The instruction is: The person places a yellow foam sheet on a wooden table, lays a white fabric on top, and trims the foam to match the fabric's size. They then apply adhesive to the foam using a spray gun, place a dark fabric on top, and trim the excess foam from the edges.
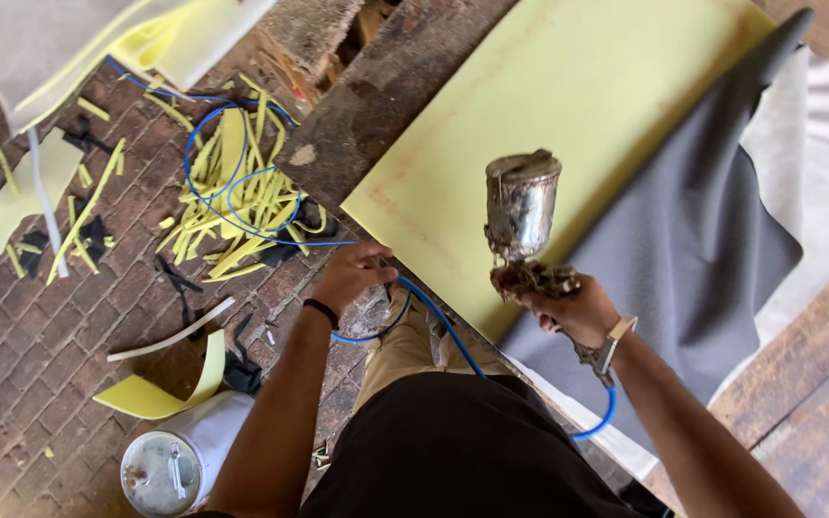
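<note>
The right hand (568,309) has its grip wrapped tight around the handle of a grimy metal spray gun with a shiny steel cup (522,216), held upright over the near edge of the pale yellow foam sheet (568,115) on the desk. The left hand (352,273), left of the gun, pinches the thin blue air hose (434,317). The gun looks rigid, top-heavy and glue-slick, best held low on the handle; the hose is light and springy.

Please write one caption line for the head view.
Right hand raises spray gun; left hand grips blue hose.

Left hand (352,273), mid-frame, curls closed with the arm stretched forward; right hand (573,309), right of centre, grips in a fist, wrist bent.
</note>
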